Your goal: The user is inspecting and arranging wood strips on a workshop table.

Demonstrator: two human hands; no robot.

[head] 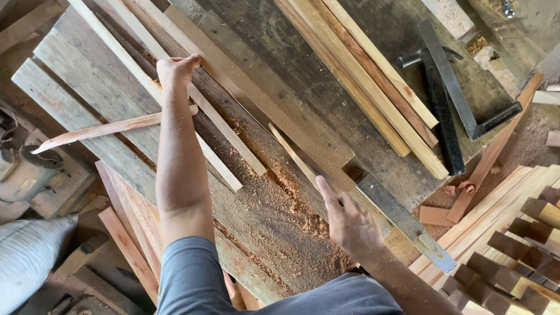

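My left hand (177,72) reaches far across the rough plank bench (92,84), its fingers curled over a long pale wooden slat (224,132) that runs diagonally among other slats. A thin bent strip of wood (102,129) lies crosswise under my forearm. My right hand (348,220) rests flat near the bench's front edge with its thumb stretched out and nothing in it. It sits beside a short thin sliver of wood (293,153) and a long steel ruler (410,225). Sawdust (290,203) lies between my arms.
A bundle of long slats (361,72) lies across the far bench, with a hammer (434,76) and a steel square (462,100) beside it. Stacked cut wood blocks (530,254) fill the right. A grey motor (20,174) and a white sack (6,261) sit lower left.
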